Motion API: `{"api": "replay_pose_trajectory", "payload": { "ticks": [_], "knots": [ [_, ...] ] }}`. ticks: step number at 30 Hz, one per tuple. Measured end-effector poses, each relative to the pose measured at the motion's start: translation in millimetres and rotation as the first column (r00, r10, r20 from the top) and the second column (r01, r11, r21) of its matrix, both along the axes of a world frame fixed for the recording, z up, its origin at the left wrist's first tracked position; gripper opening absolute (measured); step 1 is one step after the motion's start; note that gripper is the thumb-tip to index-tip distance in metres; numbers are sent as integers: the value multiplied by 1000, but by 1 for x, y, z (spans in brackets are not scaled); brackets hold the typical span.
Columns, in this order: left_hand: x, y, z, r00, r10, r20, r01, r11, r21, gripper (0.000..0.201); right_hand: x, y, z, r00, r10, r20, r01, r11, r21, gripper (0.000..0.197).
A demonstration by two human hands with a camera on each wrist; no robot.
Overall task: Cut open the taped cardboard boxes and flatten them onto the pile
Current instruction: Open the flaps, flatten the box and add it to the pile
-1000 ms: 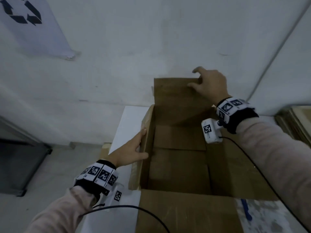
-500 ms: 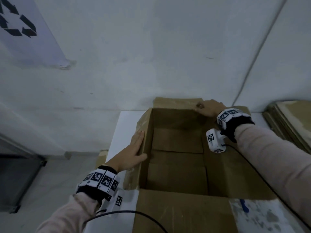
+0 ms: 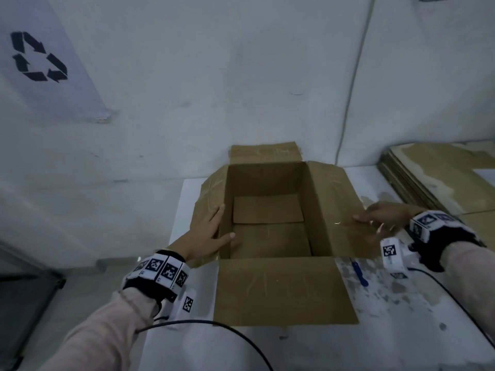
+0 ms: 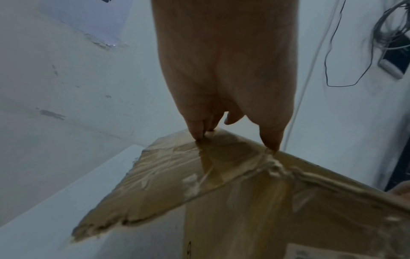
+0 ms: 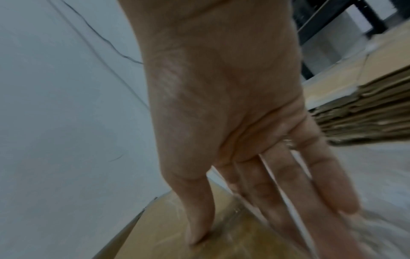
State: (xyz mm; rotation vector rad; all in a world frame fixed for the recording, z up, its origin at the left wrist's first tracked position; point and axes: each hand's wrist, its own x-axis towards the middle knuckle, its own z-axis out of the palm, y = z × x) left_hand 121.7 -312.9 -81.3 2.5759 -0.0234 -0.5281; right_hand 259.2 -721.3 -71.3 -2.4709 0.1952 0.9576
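Observation:
An open brown cardboard box stands on the white table, all four top flaps folded outward. My left hand lies flat on the left flap, fingers straight, thumb at the box's inner edge. My right hand presses the right flap with straight spread fingers. A blue-handled cutter lies on the table beside the near flap, in neither hand. The pile of flattened cardboard sits at the right.
A white wall with a recycling sign stands right behind the box. A dark bin is on the floor at the left. Cables run from both wrist cameras across the table's near part.
The right hand left the far flap and came down onto the right flap, which now lies folded outward. The far flap has dropped back. The left flap is pushed flatter.

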Motion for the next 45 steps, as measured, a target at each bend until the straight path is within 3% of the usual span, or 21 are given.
{"api": "replay_pose_trajectory", "payload": {
  "ticks": [2,4,9,15,18,20,23,25,28,29,31,34,36,40,43,45],
  "knots": [
    [-5,-5,12,1000,-9,9,9,1000,-8,82,-20,-1,4,988,-100,116,78,980,184,29],
    [-10,-10,27,999,-25,26,26,999,-21,79,-33,2,15,946,-240,218,139,907,397,19],
    [-18,-26,66,985,-139,97,136,990,37,79,-54,37,62,871,-254,422,-22,836,549,16],
    [-32,-48,112,944,-242,225,246,969,7,76,-69,95,104,843,-334,422,-140,622,771,22],
    [-34,-54,117,935,-266,233,288,955,-67,89,-76,130,120,849,-302,433,-202,573,795,18],
    [-33,-53,113,931,-284,228,297,955,-20,96,-82,148,126,859,-246,449,-237,586,775,17],
    [-31,-45,102,927,-291,237,286,957,56,88,-82,157,122,909,-160,385,-224,592,774,39],
    [-29,-40,96,929,-272,252,269,962,44,81,-73,155,108,889,-195,414,-196,656,729,53],
    [-26,-28,93,939,-242,246,239,970,42,79,-52,140,66,800,-342,493,-8,816,578,47],
    [-25,-23,93,940,-232,248,230,972,40,79,-49,133,50,820,-355,449,75,844,531,50],
    [-24,-12,92,944,-201,262,203,979,20,79,-47,119,16,922,-331,203,200,852,483,66],
    [-23,3,92,934,-168,317,168,985,26,82,-56,113,-13,956,-259,-140,292,780,553,69],
    [-22,14,91,928,-157,338,148,988,53,86,-60,118,-19,953,-219,-210,304,696,651,62],
    [-25,32,91,945,-130,301,103,989,105,88,-58,126,-10,945,-322,-53,250,608,753,47],
    [-32,39,101,963,-92,254,104,994,-36,97,-55,123,17,872,-487,38,234,484,843,47],
    [-35,39,110,977,-42,207,75,985,-154,88,-56,124,47,862,-497,100,147,432,890,32]
  ]
}}
